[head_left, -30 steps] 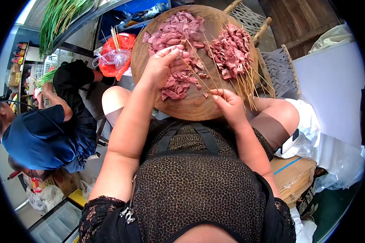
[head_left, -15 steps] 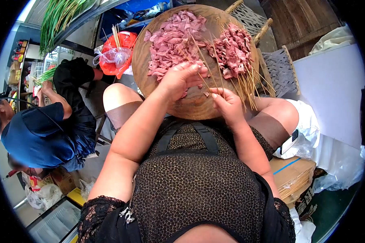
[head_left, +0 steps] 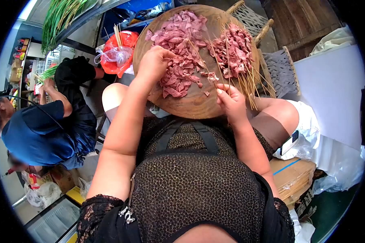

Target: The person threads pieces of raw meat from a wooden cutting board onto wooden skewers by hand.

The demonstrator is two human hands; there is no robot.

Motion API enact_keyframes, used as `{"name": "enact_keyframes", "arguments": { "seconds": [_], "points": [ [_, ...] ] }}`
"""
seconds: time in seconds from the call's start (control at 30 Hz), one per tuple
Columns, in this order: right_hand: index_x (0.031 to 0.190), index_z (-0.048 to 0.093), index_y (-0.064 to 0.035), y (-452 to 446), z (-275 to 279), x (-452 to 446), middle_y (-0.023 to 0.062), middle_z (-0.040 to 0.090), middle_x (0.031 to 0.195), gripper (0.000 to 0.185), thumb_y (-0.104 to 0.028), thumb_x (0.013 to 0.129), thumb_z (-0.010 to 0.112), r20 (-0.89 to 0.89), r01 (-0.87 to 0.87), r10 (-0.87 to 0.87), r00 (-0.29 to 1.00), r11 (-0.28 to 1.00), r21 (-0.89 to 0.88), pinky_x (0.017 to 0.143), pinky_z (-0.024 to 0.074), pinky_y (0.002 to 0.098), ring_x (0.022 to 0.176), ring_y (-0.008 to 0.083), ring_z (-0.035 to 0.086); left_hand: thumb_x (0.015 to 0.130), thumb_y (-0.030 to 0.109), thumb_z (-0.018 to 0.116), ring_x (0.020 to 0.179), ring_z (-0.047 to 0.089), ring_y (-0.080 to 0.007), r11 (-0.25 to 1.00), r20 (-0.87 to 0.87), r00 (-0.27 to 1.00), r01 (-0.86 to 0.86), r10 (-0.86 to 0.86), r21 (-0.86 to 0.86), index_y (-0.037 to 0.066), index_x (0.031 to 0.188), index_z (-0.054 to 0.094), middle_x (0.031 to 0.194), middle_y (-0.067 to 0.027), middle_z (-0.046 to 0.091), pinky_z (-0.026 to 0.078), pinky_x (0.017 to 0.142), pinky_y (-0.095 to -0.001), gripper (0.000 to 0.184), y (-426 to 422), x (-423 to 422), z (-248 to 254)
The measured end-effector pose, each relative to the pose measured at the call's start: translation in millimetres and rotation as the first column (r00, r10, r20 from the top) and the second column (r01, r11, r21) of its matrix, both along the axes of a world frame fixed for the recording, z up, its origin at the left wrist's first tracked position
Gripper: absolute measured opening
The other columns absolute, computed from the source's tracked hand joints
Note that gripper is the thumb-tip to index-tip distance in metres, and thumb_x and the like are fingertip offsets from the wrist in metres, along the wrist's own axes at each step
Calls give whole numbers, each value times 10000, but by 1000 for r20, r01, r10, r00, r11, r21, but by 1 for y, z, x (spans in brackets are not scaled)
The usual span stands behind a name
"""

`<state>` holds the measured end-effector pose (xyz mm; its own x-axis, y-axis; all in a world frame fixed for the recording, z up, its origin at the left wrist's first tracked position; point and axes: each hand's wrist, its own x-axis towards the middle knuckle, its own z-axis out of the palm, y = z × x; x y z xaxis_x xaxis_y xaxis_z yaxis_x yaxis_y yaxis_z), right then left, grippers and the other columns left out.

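A round wooden board in front of me carries a large pile of raw meat slices. My left hand is at the left side of this pile, its fingers bent and pinched together against the meat; whether a slice is between them is hidden. Low on the board, my right hand pinches a thin bamboo skewer. A small piece of meat is on that skewer, just above the fingers. To the right lie several loaded meat skewers, their bare stick ends pointing toward me.
Beyond the board's left edge is a red plastic bag with upright skewers. A co-worker in dark blue sits at left, hands on green stalks. Woven stools stand at right, and a phone lies beside my right thigh.
My left hand has left the skewer and moved left and up to the meat pile. A piece of meat now shows on the skewer in my right hand, which has shifted slightly right.
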<state>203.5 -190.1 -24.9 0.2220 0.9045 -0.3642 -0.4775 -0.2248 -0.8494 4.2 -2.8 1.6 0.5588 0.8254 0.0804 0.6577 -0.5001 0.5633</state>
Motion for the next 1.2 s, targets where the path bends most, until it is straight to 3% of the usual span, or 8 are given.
{"name": "enact_keyframes", "arguments": {
  "seconds": [0.17, 0.4, 0.47, 0.5, 0.57, 0.6, 0.83, 1.2],
  "points": [
    [1022, 572, -10, -1, 0, -4, -34, 523, 694, 186, -96, 858, 556, 16, -3, 3, 1000, 1000, 3, 536, 352, 152, 588, 26, 457, 747, 107, 638, 827, 556, -284, 979, -165, 984, 94, -64, 182, 108, 916, 668, 827, -103, 553, 458, 745, -363, 172, 6, 6, -14],
    [1018, 575, -22, -7, -8, -4, -39, 524, 674, 187, -112, 855, 565, 35, -14, 15, 999, 999, -30, 525, 351, 154, 571, 23, 454, 794, 179, 623, 810, 563, -241, 1000, -144, 989, 29, -27, 9, 101, 927, 669, 836, -82, 578, 449, 734, -335, 162, -2, 4, -4],
    [1018, 576, -24, -7, -10, -3, -39, 526, 675, 187, -114, 854, 566, 40, -29, 29, 999, 999, -14, 522, 350, 155, 572, 22, 454, 828, 189, 605, 762, 577, -168, 961, 318, 935, -71, 157, -265, 61, 953, 653, 925, -50, 614, 466, 668, -286, 185, -2, -1, -10],
    [1018, 575, -20, -7, -10, -2, -37, 527, 680, 190, -116, 854, 567, 16, -59, 60, 998, 998, -32, 525, 355, 157, 574, 25, 458, 828, 189, 605, 762, 577, -168, 962, 318, 935, -74, 159, -263, 61, 953, 653, 925, -50, 614, 466, 668, -286, 185, 0, -2, -12],
    [1017, 575, -17, -6, -7, -3, -35, 529, 684, 193, -119, 853, 567, -8, -98, 98, 995, 994, -42, 528, 361, 159, 577, 27, 462, 855, 183, 579, 760, 596, -128, 609, 498, 639, 58, 586, -791, 34, 1011, 617, 1023, -64, 615, 483, 619, -235, 219, 0, -3, -6],
    [1017, 574, -14, -7, -3, -4, -34, 530, 688, 196, -120, 852, 567, 7, -111, 112, 994, 992, -62, 530, 364, 161, 577, 30, 464, 868, 139, 548, 775, 616, -132, 577, 505, 630, 109, 590, -809, 45, 1117, 549, 1035, -90, 613, 512, 620, -226, 267, 3, -5, -5],
    [1001, 576, -8, -11, -5, -10, -32, 527, 690, 186, -112, 846, 569, 4, -151, 152, 988, 986, -75, 530, 371, 170, 572, 38, 462, 874, 34, 480, 933, 606, -226, 543, 629, 378, 318, 679, -777, 3, 1148, 481, 1038, -128, 593, 525, 788, -325, 277, -7, 11, 2],
    [1006, 574, -9, -13, -14, -12, -34, 522, 676, 182, -103, 851, 562, 12, -129, 130, 991, 991, -38, 539, 382, 179, 575, 41, 463, 924, 182, 458, 966, 594, -271, 511, 615, 298, 360, 730, -781, 28, 1005, 537, 1044, -173, 599, 508, 826, -390, 191, -11, 16, 0]
  ]
}}
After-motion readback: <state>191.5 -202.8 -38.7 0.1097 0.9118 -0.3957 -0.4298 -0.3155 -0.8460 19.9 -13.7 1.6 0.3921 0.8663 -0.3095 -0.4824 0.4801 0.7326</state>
